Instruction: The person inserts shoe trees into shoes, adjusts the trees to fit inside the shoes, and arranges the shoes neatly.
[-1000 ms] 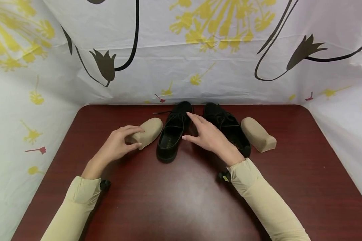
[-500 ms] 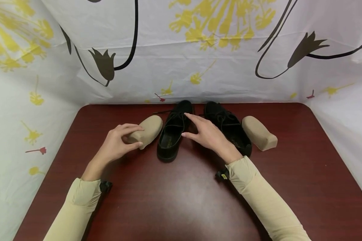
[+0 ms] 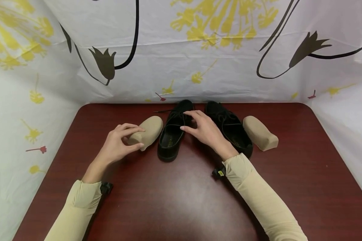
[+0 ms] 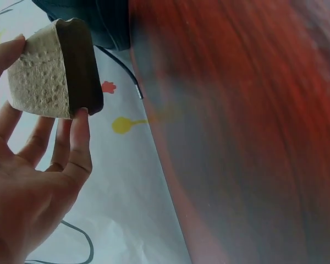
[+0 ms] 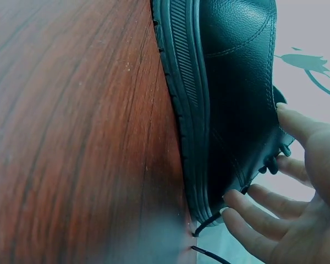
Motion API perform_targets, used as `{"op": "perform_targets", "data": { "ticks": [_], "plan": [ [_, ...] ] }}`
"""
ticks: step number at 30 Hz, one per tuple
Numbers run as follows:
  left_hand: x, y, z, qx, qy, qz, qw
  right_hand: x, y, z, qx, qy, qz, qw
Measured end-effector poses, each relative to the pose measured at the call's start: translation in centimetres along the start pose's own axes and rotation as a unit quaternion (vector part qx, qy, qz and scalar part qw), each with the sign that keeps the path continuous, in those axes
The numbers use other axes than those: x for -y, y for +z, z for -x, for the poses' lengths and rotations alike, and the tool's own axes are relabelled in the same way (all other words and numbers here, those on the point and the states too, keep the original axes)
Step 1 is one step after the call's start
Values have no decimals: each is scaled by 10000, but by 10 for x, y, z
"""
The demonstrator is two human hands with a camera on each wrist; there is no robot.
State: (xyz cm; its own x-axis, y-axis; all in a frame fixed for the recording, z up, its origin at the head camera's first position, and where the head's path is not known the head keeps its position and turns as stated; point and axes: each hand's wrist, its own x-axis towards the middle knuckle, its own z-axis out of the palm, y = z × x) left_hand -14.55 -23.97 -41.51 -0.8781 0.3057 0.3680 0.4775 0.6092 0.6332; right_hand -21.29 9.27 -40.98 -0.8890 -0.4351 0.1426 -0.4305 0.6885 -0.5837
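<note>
The tan shoe insert (image 3: 147, 132) is pinched at its heel end by the left hand (image 3: 116, 145); just beside that grip, the black shoe (image 3: 172, 134) is touched by the right hand's (image 3: 206, 132) relaxed fingers. Unsteadied, the shoe may be shoved away.

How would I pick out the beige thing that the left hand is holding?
On the dark red table, two black shoes sit at the back with a beige shoe insert on each outer side. The left hand grips the insert left of the shoes; its twin lies untouched.
</note>
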Motion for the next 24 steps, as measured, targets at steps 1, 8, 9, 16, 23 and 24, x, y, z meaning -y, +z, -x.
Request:
{"op": "perform_targets", "data": {
  "ticks": [1, 8, 9, 16, 23, 24],
  "plan": [
    [-1, 0, 0, -26, 21, 27, 10000, 0, 0, 0, -15, -11, -1, 10000],
    [-4, 3, -4, -111, 39, 242, 9996, -1, 0, -3, -27, 42, -60, 10000],
    [-5, 3, -4, -121, 32, 275, 9995, 0, 0, -3, -19, 65, -67, 10000],
    [-7, 1, -7, -148, -2, 402, 9991, 0, 0, -3, -3, 142, -78, 9999],
    [-16, -3, -4, -275, -98, 531, 9982, -1, -2, -4, 18, 108, -198, 9997],
    [-20, -5, -4, -288, -107, 549, 9980, -1, -2, -5, 21, 106, -216, 9997]
  ]
}}
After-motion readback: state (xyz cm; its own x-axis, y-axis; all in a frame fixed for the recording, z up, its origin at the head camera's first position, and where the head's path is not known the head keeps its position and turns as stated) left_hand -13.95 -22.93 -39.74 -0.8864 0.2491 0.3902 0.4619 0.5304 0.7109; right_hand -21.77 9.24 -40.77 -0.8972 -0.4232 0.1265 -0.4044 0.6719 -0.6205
